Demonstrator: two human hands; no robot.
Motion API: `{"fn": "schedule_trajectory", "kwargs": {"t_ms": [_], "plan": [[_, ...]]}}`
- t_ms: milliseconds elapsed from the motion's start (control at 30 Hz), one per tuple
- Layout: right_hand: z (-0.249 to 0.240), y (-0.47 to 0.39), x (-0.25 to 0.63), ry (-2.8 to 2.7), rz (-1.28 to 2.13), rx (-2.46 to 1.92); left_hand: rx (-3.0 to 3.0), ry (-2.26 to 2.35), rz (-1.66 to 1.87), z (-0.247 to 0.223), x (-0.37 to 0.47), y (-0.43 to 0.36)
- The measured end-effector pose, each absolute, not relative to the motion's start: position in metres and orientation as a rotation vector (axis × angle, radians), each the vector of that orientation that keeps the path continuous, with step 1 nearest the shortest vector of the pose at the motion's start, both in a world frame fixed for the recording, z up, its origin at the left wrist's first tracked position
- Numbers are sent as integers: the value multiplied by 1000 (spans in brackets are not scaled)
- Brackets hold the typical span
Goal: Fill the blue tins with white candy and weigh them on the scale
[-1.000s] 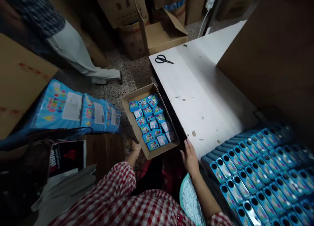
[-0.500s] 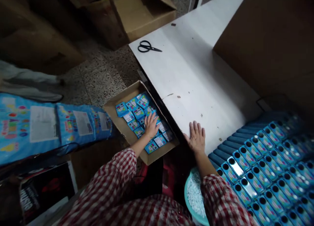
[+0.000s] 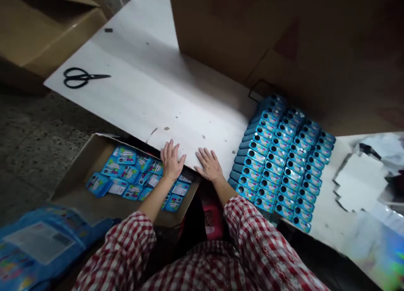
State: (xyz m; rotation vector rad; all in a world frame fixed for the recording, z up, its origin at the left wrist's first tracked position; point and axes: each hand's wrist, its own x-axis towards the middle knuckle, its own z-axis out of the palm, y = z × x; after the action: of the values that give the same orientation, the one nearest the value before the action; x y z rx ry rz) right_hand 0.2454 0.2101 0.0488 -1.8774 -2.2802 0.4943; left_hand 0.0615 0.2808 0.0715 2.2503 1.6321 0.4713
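Note:
My left hand [image 3: 172, 161] is spread, with nothing in it, above the inner edge of a shallow cardboard box [image 3: 74, 173] beside the table. Several small blue printed packs [image 3: 129, 173] lie loosely in that box, some showing white label sides. My right hand [image 3: 209, 164] rests open and flat at the front edge of the white table [image 3: 189, 110]. Just to its right stand rows of blue cases [image 3: 263, 169], each with a dark round hole in its end, packed tightly together.
Black scissors [image 3: 82, 77] lie at the table's left end. A large cardboard sheet or box side [image 3: 268, 38] rises behind the blue rows. White cut-out paper [image 3: 361, 181] lies at the right. Blue printed bags [image 3: 44, 244] sit at lower left, and an open carton [image 3: 53, 34] stands at upper left.
My view has turned to the right. My left hand has risen off the packs toward the table edge, closer to my right hand, which stays on the table.

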Motion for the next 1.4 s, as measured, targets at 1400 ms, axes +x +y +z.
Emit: {"fn": "schedule_trajectory", "kwargs": {"t_ms": [1400], "plan": [[50, -188, 438, -1204, 268, -2654, 1862, 1748, -410, 60, 153, 234]]}}
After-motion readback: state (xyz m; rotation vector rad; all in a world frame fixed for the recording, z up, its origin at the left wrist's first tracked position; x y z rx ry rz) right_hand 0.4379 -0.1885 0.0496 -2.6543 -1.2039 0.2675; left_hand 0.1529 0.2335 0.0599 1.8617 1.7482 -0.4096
